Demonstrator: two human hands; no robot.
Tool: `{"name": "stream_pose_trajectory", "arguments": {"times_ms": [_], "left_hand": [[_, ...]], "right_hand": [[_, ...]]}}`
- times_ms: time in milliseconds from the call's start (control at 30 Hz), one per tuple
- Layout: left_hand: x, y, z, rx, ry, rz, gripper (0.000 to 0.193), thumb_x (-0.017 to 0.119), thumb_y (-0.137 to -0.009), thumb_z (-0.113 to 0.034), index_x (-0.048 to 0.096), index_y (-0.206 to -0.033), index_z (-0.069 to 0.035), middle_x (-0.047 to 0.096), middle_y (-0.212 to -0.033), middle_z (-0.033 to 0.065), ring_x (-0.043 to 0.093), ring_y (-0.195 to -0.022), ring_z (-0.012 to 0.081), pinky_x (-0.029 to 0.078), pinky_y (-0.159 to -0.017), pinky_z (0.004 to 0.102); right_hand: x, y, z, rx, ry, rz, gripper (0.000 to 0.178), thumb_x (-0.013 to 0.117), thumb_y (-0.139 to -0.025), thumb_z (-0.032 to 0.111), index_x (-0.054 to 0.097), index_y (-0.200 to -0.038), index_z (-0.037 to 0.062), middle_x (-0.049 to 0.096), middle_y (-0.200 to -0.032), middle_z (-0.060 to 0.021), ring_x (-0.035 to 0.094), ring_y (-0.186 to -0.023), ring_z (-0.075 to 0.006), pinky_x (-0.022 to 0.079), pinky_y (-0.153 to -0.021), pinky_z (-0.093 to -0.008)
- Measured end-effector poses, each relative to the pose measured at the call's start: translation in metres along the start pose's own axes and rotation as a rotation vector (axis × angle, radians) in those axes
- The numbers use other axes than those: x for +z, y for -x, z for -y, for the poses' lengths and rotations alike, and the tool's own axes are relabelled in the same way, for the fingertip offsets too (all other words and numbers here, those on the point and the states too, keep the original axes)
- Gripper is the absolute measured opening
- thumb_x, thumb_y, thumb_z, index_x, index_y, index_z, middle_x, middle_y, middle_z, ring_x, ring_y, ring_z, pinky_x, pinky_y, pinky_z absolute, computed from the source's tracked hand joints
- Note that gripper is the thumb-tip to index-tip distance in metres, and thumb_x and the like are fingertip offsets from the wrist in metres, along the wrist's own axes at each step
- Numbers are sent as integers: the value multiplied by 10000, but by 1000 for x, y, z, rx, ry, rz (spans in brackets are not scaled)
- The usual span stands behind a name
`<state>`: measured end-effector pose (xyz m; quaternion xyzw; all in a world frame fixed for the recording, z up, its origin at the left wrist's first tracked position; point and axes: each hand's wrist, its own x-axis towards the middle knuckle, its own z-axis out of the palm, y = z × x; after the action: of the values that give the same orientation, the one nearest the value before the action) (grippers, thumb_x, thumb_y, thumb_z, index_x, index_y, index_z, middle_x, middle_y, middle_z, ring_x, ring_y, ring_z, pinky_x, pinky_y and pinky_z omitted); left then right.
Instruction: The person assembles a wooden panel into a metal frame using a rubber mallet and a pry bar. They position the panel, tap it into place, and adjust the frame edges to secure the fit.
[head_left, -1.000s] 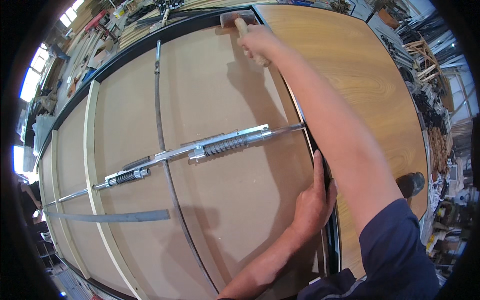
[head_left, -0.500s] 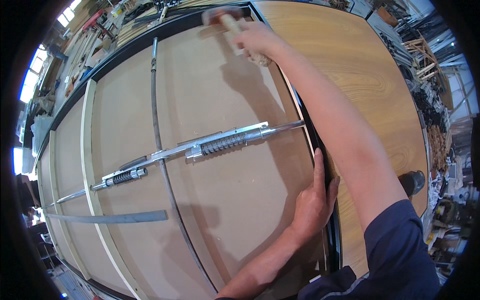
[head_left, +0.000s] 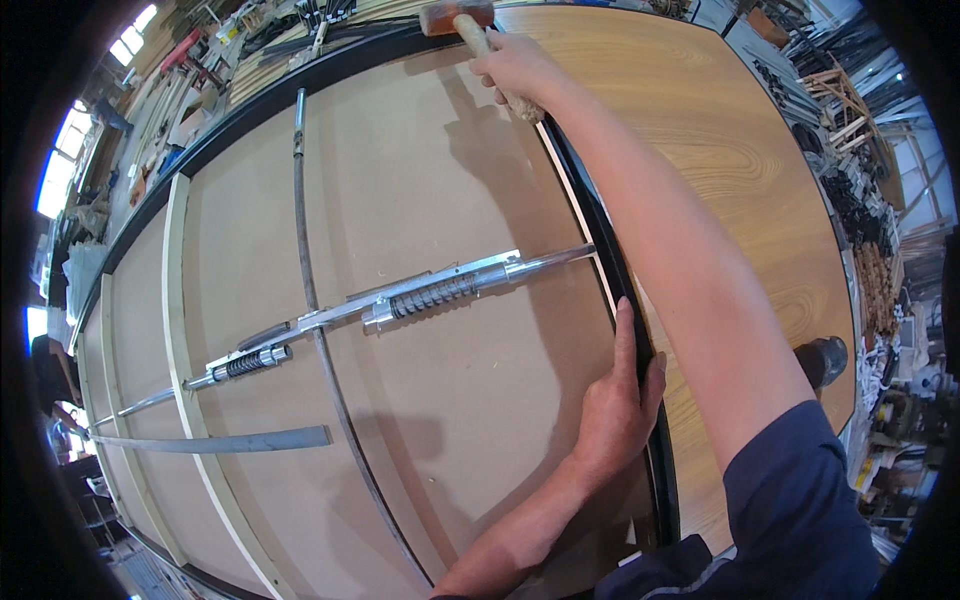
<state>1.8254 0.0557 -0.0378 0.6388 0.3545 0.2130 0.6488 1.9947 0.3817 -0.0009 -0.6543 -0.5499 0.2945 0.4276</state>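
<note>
My right hand (head_left: 518,72) is wrapped round the light, rough handle of a mallet (head_left: 443,18). The mallet's reddish-brown head is at the far corner of a black-edged frame. Down the frame's right side runs a black edge strip (head_left: 607,232). My left hand (head_left: 618,400) lies along that strip with fingers stretched out and the index finger pointing away from me. Inside the frame is a beige panel (head_left: 480,390). A metal rod assembly with springs (head_left: 440,295) crosses it, its right end meeting the strip. A thin dark rod (head_left: 340,385) crosses underneath.
Pale slats (head_left: 178,290) and a loose grey flat bar (head_left: 250,440) lie over the panel's left part. Right of the frame is a wood-grain board (head_left: 740,150) with a dark cylindrical object (head_left: 823,362) on it. Another person (head_left: 52,370) is partly visible at the far left.
The mallet, blurred earlier, has moved up to the frame's far corner and now shows sharply. The panel, rods and black strip sit slightly further left in view, along with my left hand.
</note>
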Motion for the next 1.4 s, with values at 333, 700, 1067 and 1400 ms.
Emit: {"name": "stream_pose_trajectory", "arguments": {"times_ms": [333, 700, 1067, 1400], "left_hand": [[0, -1, 1, 1, -14, -16, 847, 589, -1011, -103, 24, -1642, -99, 692, -1019, 359, 689, -960, 514, 577, -772, 525], [7, -3, 6, 59, -49, -20, 852, 601, -1009, -125, 35, -1646, -104, 680, -1018, 367, 681, -921, 531, 554, -731, 539], [-5, -4, 4, 91, -228, -6, 863, 591, -1029, -192, -5, -1619, 15, 665, -743, 324, 685, -665, 486, 541, -609, 522], [-2, -2, 0, 79, -407, -70, 782, 557, -1041, -249, 94, -1611, 19, 682, -770, 298, 679, -689, 486, 540, -635, 546]], "right_hand": [[-2, -11, -5, 7, -1, -33, 382, 670, -926, 203, 616, -1239, -9, 645, -791, -94, 611, -561, -156, 532, -542, -341], [2, -24, -17, -73, 198, -77, 335, 673, -914, 202, 605, -1161, -14, 657, -783, -85, 632, -554, -168, 529, -536, -343], [9, 83, 28, -34, 102, 23, 557, 643, -896, 137, 504, -1411, -22, 635, -792, -94, 590, -532, -165, 503, -542, -340], [-27, 186, 49, 152, 8, 32, 682, 625, -895, 143, 436, -1542, 37, 653, -791, -108, 594, -520, -164, 508, -530, -328]]}}
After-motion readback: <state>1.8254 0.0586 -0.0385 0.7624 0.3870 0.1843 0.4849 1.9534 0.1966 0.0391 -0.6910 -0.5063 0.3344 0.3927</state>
